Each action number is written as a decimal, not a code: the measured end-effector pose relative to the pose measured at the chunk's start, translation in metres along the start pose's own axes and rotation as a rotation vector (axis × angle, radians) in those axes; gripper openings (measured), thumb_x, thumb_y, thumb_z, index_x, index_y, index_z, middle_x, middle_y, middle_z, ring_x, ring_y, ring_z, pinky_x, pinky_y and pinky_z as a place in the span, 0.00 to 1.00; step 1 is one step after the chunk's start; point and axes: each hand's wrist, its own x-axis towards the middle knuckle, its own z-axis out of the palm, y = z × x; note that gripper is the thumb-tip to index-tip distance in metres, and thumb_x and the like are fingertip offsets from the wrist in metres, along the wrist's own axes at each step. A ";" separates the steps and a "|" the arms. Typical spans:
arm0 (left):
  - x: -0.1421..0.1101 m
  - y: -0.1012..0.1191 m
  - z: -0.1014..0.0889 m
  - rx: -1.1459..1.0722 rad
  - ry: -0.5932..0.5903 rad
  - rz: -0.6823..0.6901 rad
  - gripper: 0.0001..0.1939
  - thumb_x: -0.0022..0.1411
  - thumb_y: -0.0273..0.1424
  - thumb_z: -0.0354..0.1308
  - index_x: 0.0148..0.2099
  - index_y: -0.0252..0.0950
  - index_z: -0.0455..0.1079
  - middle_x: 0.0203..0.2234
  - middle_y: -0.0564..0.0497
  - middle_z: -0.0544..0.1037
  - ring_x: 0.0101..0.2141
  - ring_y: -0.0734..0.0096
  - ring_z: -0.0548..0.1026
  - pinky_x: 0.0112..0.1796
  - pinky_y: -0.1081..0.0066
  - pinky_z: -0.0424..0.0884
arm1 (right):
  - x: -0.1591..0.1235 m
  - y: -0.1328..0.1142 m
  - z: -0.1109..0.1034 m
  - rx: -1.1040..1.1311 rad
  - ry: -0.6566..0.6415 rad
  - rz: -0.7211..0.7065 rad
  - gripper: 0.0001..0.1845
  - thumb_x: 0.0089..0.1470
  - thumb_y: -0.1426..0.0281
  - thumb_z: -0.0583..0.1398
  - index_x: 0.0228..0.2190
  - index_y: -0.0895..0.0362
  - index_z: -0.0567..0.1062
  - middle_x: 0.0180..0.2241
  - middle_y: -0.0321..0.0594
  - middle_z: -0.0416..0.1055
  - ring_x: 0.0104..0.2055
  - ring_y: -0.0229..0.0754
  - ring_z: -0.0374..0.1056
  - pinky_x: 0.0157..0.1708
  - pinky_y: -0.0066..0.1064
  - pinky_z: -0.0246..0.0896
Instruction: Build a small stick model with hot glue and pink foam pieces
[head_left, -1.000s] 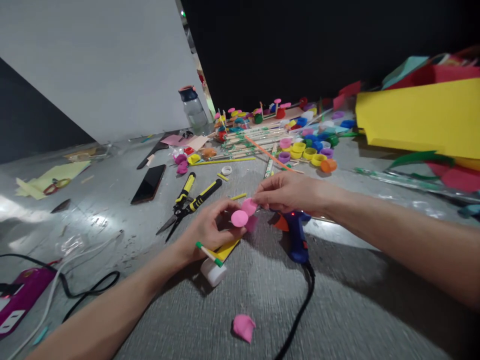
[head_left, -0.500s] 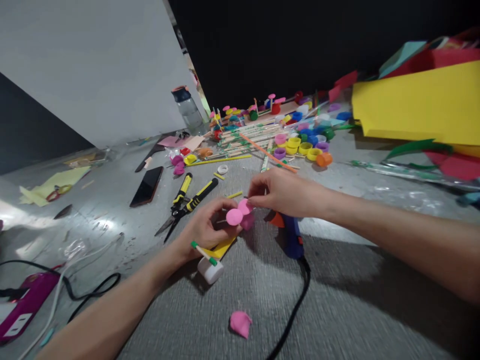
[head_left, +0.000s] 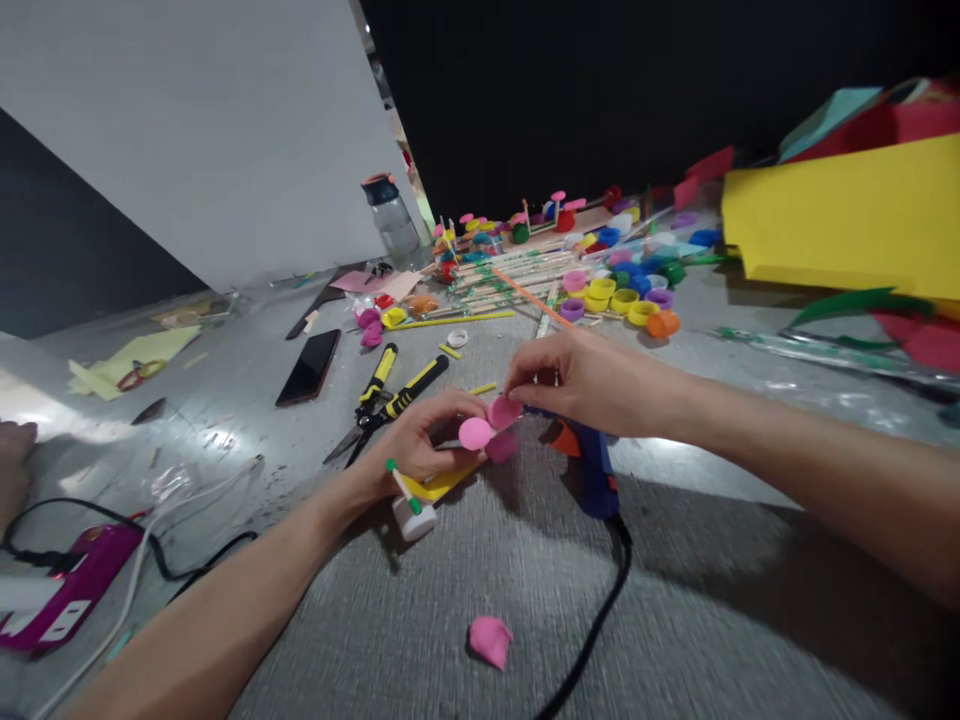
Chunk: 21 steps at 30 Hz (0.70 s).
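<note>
My left hand [head_left: 427, 440] is closed around a small craft model with a yellow base [head_left: 444, 487], a white bottle cap [head_left: 413, 520] and a green-tipped stick [head_left: 405, 487] at the wrist side. Pink discs [head_left: 475, 434] show at its far end, beyond my fingers. With thumb and fingertips, my right hand [head_left: 570, 380] pinches one pink disc [head_left: 503, 412] there. Just under that hand lies a blue glue gun [head_left: 596, 475] with an orange trigger, its nozzle partly hidden. A lump of pink clay [head_left: 490, 641] rests on the table nearer to me.
Yellow-handled pliers [head_left: 390, 395] and a phone [head_left: 309, 367] lie left of my hands. Coloured bottle caps [head_left: 622, 302], sticks and a water bottle [head_left: 391, 218] stand further back. Yellow card [head_left: 847, 215] is at right. Another person's hand [head_left: 13, 470] shows by a power strip [head_left: 82, 590].
The view has shifted slightly, so things sit further right. My right hand still pinches the pink disc, which now tilts more. Another person's hand has come in at the left edge.
</note>
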 end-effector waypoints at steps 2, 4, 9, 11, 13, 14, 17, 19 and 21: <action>-0.001 -0.001 -0.001 -0.014 -0.011 0.021 0.11 0.56 0.32 0.67 0.43 0.42 0.75 0.43 0.47 0.80 0.46 0.63 0.77 0.51 0.61 0.72 | -0.001 -0.001 0.000 -0.011 0.003 -0.014 0.07 0.57 0.68 0.62 0.30 0.52 0.82 0.27 0.34 0.76 0.28 0.37 0.67 0.29 0.31 0.53; -0.002 -0.003 -0.001 -0.015 -0.022 0.034 0.12 0.56 0.32 0.67 0.44 0.42 0.75 0.44 0.47 0.80 0.47 0.63 0.77 0.52 0.61 0.71 | -0.001 -0.001 0.002 -0.016 -0.002 -0.038 0.06 0.57 0.68 0.63 0.32 0.51 0.83 0.31 0.36 0.78 0.32 0.40 0.70 0.32 0.31 0.55; -0.005 -0.006 0.000 -0.011 -0.037 0.020 0.16 0.55 0.33 0.68 0.47 0.41 0.75 0.46 0.47 0.80 0.48 0.62 0.77 0.53 0.61 0.70 | -0.003 -0.004 0.007 -0.021 -0.100 -0.069 0.06 0.58 0.69 0.63 0.34 0.51 0.83 0.32 0.37 0.79 0.34 0.41 0.71 0.33 0.31 0.57; -0.006 -0.005 0.000 0.000 -0.043 -0.002 0.18 0.55 0.34 0.68 0.49 0.40 0.74 0.46 0.47 0.80 0.48 0.61 0.77 0.53 0.60 0.70 | -0.004 -0.007 0.007 -0.056 -0.113 -0.080 0.06 0.58 0.71 0.63 0.34 0.52 0.82 0.32 0.36 0.79 0.34 0.40 0.71 0.33 0.30 0.57; -0.005 -0.002 -0.001 0.007 -0.053 -0.014 0.22 0.54 0.34 0.69 0.51 0.40 0.74 0.46 0.46 0.80 0.47 0.61 0.77 0.52 0.60 0.70 | -0.005 -0.012 0.005 -0.110 -0.086 -0.084 0.06 0.59 0.71 0.62 0.34 0.53 0.82 0.32 0.36 0.79 0.34 0.39 0.71 0.33 0.30 0.57; -0.005 -0.002 -0.003 0.005 -0.061 -0.018 0.23 0.53 0.34 0.69 0.52 0.40 0.74 0.47 0.46 0.80 0.47 0.61 0.77 0.52 0.61 0.71 | -0.006 -0.013 0.003 -0.135 -0.057 -0.083 0.07 0.59 0.70 0.62 0.33 0.54 0.81 0.31 0.36 0.79 0.34 0.38 0.71 0.32 0.29 0.57; -0.004 -0.003 -0.011 -0.049 -0.097 -0.067 0.22 0.55 0.34 0.68 0.53 0.40 0.74 0.49 0.45 0.79 0.48 0.60 0.77 0.50 0.61 0.72 | -0.012 -0.015 -0.008 -0.117 0.064 -0.040 0.09 0.61 0.66 0.61 0.31 0.55 0.81 0.28 0.36 0.76 0.30 0.37 0.68 0.29 0.30 0.55; -0.004 -0.001 -0.021 -0.078 -0.060 -0.113 0.17 0.59 0.36 0.65 0.51 0.41 0.76 0.48 0.45 0.80 0.46 0.61 0.78 0.47 0.61 0.74 | -0.020 -0.014 -0.018 -0.032 0.139 0.009 0.12 0.61 0.62 0.61 0.31 0.55 0.80 0.27 0.36 0.75 0.27 0.37 0.66 0.26 0.30 0.54; -0.005 0.009 -0.031 -0.064 0.110 -0.108 0.11 0.62 0.37 0.62 0.46 0.41 0.77 0.43 0.46 0.81 0.43 0.63 0.79 0.45 0.63 0.74 | -0.031 -0.015 -0.029 0.041 0.196 0.051 0.14 0.60 0.59 0.62 0.31 0.56 0.81 0.26 0.36 0.74 0.26 0.36 0.64 0.24 0.30 0.53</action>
